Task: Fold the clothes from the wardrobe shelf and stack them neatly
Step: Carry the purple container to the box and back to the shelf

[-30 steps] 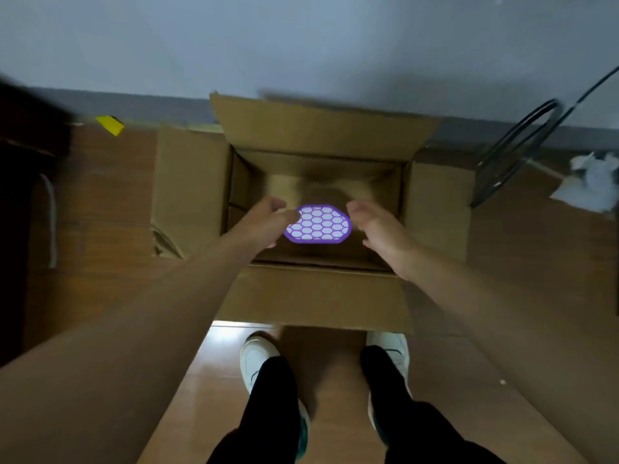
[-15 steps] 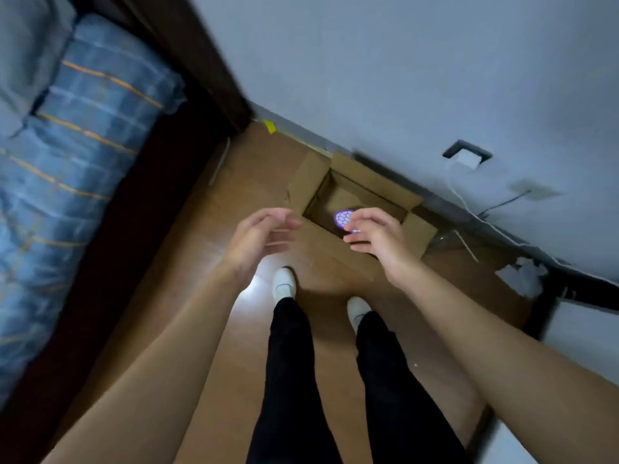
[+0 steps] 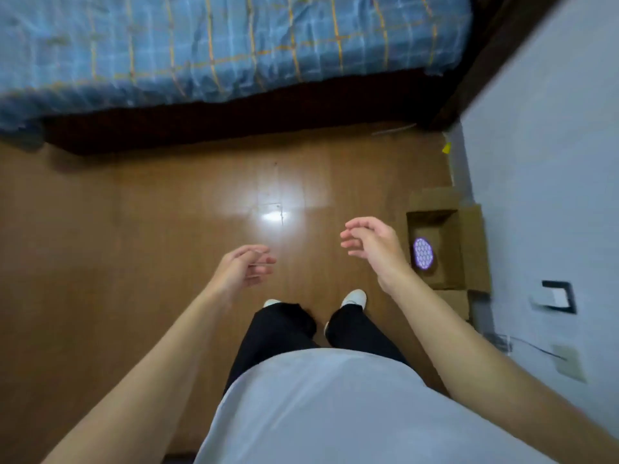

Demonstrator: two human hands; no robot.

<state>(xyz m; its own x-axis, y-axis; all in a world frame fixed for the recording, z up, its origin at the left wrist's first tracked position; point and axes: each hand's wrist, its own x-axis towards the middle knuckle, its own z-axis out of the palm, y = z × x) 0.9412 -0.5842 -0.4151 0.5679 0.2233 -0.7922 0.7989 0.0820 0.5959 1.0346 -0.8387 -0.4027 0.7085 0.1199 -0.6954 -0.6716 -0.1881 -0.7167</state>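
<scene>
Clothes: neither hand holds any | left hand (image 3: 246, 267) loosely curled | right hand (image 3: 368, 244) loosely curled

Left hand (image 3: 246, 267), right hand (image 3: 371, 244), apparently off box (image 3: 469, 242)

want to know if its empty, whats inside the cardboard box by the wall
Inside the open cardboard box only a purple honeycomb-patterned oval shows. The bottom around it is in shadow, so anything small or dark lying there cannot be made out.

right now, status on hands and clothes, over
Left hand open, empty; right hand open, empty. No clothes to fold or wardrobe in view. Bed ahead, open box to the right.
</scene>
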